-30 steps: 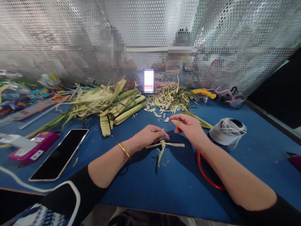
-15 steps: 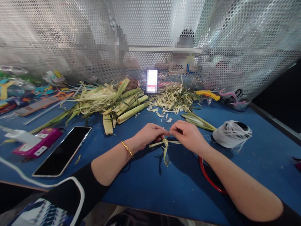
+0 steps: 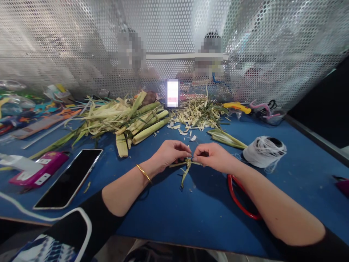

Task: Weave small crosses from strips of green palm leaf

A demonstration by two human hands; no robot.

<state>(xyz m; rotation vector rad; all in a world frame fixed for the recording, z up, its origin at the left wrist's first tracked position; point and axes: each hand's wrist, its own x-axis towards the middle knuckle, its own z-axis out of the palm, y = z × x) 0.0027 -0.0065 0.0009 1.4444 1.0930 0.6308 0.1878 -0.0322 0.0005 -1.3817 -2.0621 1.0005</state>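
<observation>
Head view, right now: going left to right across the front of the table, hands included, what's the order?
Magenta power strip → black phone → left hand → right hand → spool of white thread.

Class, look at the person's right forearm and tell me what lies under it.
A curved red piece shows on the blue tabletop, passing beneath the right forearm. The arm covers the rest, so its full shape cannot be told.

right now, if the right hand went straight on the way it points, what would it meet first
Most likely the left hand, close ahead of the right hand; the strips lie just below that line, and depth is unclear.
</observation>
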